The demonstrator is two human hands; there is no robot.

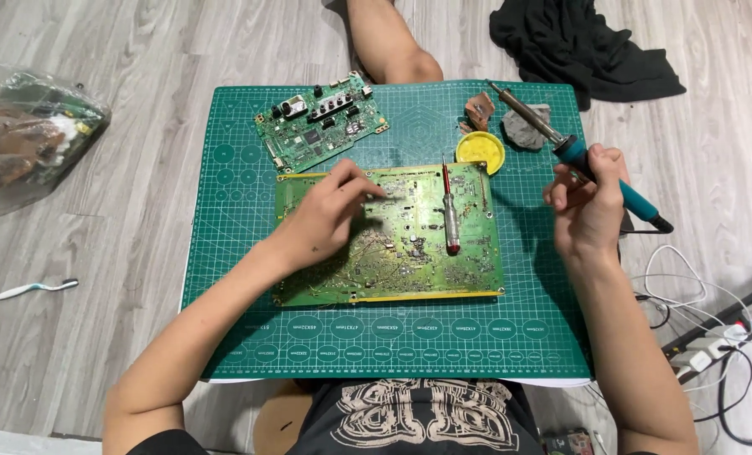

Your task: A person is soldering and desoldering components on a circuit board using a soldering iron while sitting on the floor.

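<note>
Now the left hand (pixel 330 211) rests open on the big green board (pixel 393 236) in the middle of the green mat (pixel 224 278). The right hand (pixel 591 206) grips a blue soldering iron (pixel 574 152) over the mat's right edge.

Part of the large circuit board (pixel 410 244) is covered by the left hand (pixel 330 215) — whatever lies under the palm cannot be seen. The contents of the plastic bag (pixel 31 135) are blurred and cut off at the left edge. The cables (pixel 713 337) are cut by the right edge — the lower edge crops the mat (pixel 393 337).
</note>
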